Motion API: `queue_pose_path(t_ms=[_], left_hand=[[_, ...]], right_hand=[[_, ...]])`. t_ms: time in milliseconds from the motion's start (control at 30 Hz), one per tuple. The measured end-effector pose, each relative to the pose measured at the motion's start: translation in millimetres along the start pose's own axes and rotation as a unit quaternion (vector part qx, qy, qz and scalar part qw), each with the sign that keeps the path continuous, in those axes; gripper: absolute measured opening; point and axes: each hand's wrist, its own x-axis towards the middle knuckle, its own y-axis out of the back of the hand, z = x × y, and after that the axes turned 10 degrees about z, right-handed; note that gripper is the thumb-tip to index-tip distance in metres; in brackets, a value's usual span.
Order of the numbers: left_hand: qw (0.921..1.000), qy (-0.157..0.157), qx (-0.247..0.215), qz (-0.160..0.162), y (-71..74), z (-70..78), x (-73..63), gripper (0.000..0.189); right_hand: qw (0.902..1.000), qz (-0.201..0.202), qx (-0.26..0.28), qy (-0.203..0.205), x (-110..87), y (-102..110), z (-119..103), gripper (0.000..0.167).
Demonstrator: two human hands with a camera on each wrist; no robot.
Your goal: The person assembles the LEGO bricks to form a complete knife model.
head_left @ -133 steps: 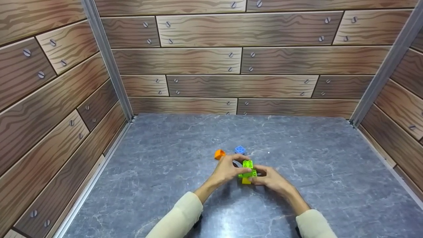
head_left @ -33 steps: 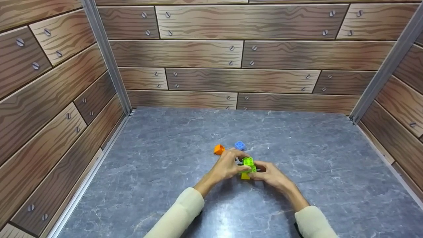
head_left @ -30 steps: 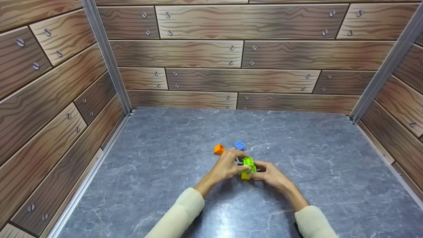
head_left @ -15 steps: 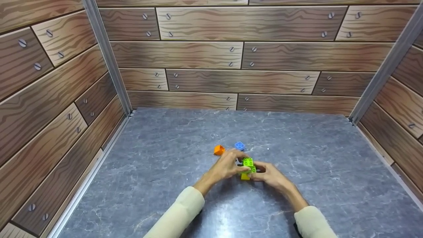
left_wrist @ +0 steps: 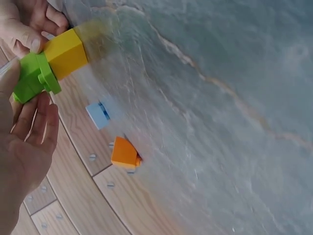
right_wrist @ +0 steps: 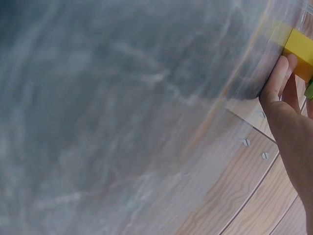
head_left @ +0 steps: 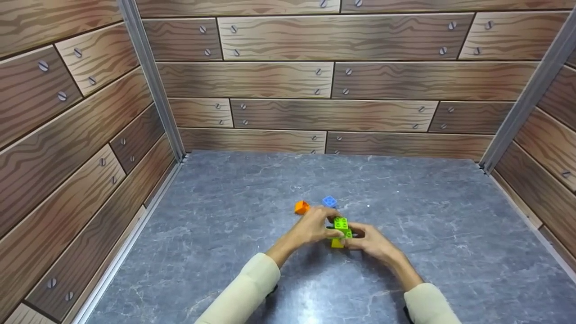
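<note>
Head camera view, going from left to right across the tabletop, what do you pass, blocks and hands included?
Orange block → left hand → blue block → green block stacked on a yellow block → right hand.

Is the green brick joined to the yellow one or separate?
Joined: the green brick sits flush against the yellow brick, with both hands holding the stack.

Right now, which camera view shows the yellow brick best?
The left wrist view: the yellow brick is large and joined to the green brick. The head view shows it small, the right wrist view only an edge.
</note>
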Motion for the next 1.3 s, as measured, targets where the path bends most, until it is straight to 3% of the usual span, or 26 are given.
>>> queue_pose_path(t_ms=[267, 733, 1067, 1300], left_hand=[[0.9985, -0.021, -0.046, -0.02, 2.2, -13.7, -6.5, 0.055], [0.9876, 0.056, -0.145, -0.016, 29.5, -35.4, -14.2, 0.057], [0.9775, 0.106, -0.183, -0.003, 31.2, -46.9, -11.5, 0.053], [0.9756, 0.116, -0.186, 0.019, 34.2, -51.8, -5.3, 0.061]], right_hand=[[1.0, 0.002, -0.004, -0.002, -2.2, 1, 1, 0.054], [0.9995, 0.019, -0.024, -0.003, -6.5, 6, -2, 0.057], [0.9993, 0.024, -0.027, -0.012, -6.1, 3, -1, 0.056], [0.9995, 0.024, -0.019, -0.011, -4.0, -5, -5, 0.057]])
